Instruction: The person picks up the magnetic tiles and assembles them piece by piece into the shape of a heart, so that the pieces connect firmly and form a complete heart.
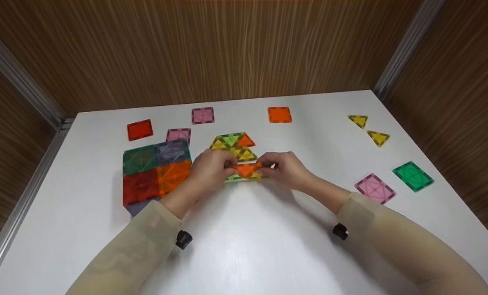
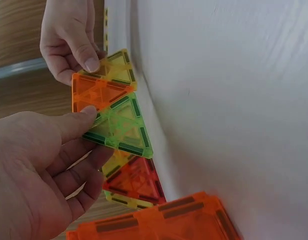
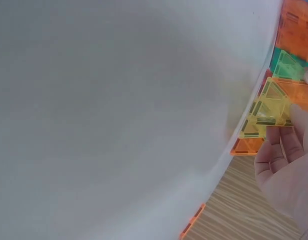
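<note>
My left hand (image 1: pixel 210 169) and right hand (image 1: pixel 288 170) hold a strip of three translucent triangular magnetic tiles between them. In the left wrist view the strip runs from a green triangle (image 2: pixel 123 126) through an orange triangle (image 2: pixel 100 92) to a yellow triangle (image 2: pixel 118 69). The left thumb presses near the green and orange seam, fingers behind. In the right wrist view, my right thumb and fingers pinch the yellow end. Just beyond the strip, flat on the table, lies a group of joined triangles (image 1: pixel 231 140) in yellow, green and orange, partly hidden by the left hand.
A box of square tiles (image 1: pixel 141 186) stands left of the left hand. Toward the back lie a red square (image 1: pixel 140 130), a pink square (image 1: pixel 203 115) and an orange square (image 1: pixel 280 114). Yellow triangles (image 1: pixel 378 138), another pink square (image 1: pixel 375 188) and a green square (image 1: pixel 413 176) lie right.
</note>
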A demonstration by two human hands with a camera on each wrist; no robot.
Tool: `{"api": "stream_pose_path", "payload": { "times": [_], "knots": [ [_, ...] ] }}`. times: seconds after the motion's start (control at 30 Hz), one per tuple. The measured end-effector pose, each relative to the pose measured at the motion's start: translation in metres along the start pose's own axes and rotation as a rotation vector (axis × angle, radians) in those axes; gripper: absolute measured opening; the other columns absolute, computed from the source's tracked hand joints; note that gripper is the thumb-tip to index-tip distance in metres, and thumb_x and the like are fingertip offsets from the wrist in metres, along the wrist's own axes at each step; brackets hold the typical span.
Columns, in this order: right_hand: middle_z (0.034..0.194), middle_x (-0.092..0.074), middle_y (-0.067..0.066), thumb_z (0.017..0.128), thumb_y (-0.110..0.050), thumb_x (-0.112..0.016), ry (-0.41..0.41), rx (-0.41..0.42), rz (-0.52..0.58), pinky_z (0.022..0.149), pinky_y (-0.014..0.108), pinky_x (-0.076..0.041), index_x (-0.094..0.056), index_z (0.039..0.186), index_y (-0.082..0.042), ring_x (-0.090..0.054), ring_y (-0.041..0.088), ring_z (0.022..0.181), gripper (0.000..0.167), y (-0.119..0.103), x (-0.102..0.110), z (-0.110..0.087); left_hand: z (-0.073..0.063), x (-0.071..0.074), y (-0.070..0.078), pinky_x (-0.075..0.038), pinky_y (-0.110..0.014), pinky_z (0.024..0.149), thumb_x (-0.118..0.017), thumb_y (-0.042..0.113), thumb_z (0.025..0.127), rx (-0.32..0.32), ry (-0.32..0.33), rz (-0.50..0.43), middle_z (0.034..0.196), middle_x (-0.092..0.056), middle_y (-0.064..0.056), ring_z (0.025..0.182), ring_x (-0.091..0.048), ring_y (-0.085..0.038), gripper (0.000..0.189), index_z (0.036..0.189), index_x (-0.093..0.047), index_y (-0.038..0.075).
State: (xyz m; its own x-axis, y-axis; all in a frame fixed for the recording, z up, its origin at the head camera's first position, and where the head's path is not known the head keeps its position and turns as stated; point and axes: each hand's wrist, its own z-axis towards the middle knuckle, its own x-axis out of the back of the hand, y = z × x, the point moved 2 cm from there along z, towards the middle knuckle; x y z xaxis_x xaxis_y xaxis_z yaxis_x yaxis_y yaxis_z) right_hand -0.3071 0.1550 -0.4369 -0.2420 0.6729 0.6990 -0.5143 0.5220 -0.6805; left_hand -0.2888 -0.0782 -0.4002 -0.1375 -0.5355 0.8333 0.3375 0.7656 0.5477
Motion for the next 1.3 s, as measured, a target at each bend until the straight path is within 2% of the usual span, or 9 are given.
{"api": "stream_pose_path", "payload": {
  "times": [0.2, 0.53, 0.83, 1.1, 1.3],
  "knots": [
    [0.096, -0.077, 0.005, 0.097, -0.005, -0.076, -0.001, -0.029, 0.029, 0.069, 0.024, -0.052, -0.08, 0.108, -0.004, -0.063, 0.017, 0.081, 0.011, 0.003, -0.007, 0.006, 0.004, 0.0, -0.008, -0.056, -0.038, 0.09, -0.082, 0.015, 0.095, 0.037, -0.028, 0.012, 0.098, -0.075, -0.003, 0.092, -0.062, -0.025, 0.013, 0.107, -0.082, 0.01],
    [0.091, -0.076, 0.003, 0.097, -0.005, -0.077, -0.003, -0.061, 0.056, 0.065, 0.023, -0.049, -0.08, 0.103, -0.006, -0.061, 0.015, 0.078, 0.007, 0.003, -0.008, 0.011, 0.007, 0.002, -0.01, -0.053, -0.042, 0.092, -0.083, 0.018, 0.094, 0.054, -0.039, 0.054, 0.1, -0.074, -0.003, 0.097, -0.06, -0.027, 0.014, 0.107, -0.082, 0.012],
    [0.095, -0.077, 0.004, 0.098, -0.005, -0.076, -0.021, -0.09, 0.038, 0.067, 0.024, -0.049, -0.081, 0.107, -0.006, -0.061, 0.016, 0.08, 0.01, 0.001, -0.007, 0.014, 0.009, 0.004, -0.011, -0.052, -0.04, 0.094, -0.083, 0.016, 0.095, 0.098, -0.077, 0.024, 0.099, -0.071, -0.002, 0.098, -0.058, -0.026, 0.012, 0.107, -0.082, 0.012],
    [0.096, -0.078, 0.004, 0.097, -0.006, -0.078, -0.02, -0.072, 0.039, 0.069, 0.024, -0.051, -0.081, 0.105, -0.005, -0.061, 0.015, 0.081, 0.009, 0.003, -0.009, 0.015, 0.009, 0.005, -0.012, -0.053, -0.039, 0.094, -0.083, 0.015, 0.095, 0.122, -0.098, 0.029, 0.099, -0.07, -0.002, 0.099, -0.057, -0.026, 0.012, 0.107, -0.082, 0.012],
    [0.097, -0.078, 0.006, 0.096, -0.005, -0.078, -0.022, -0.045, 0.031, 0.071, 0.026, -0.053, -0.08, 0.106, -0.004, -0.064, 0.016, 0.083, 0.01, 0.003, -0.009, 0.015, 0.009, 0.005, -0.013, -0.052, -0.038, 0.09, -0.083, 0.016, 0.094, 0.109, -0.101, 0.031, 0.095, -0.069, -0.001, 0.095, -0.056, -0.025, 0.008, 0.102, -0.082, 0.013]
  ]
}}
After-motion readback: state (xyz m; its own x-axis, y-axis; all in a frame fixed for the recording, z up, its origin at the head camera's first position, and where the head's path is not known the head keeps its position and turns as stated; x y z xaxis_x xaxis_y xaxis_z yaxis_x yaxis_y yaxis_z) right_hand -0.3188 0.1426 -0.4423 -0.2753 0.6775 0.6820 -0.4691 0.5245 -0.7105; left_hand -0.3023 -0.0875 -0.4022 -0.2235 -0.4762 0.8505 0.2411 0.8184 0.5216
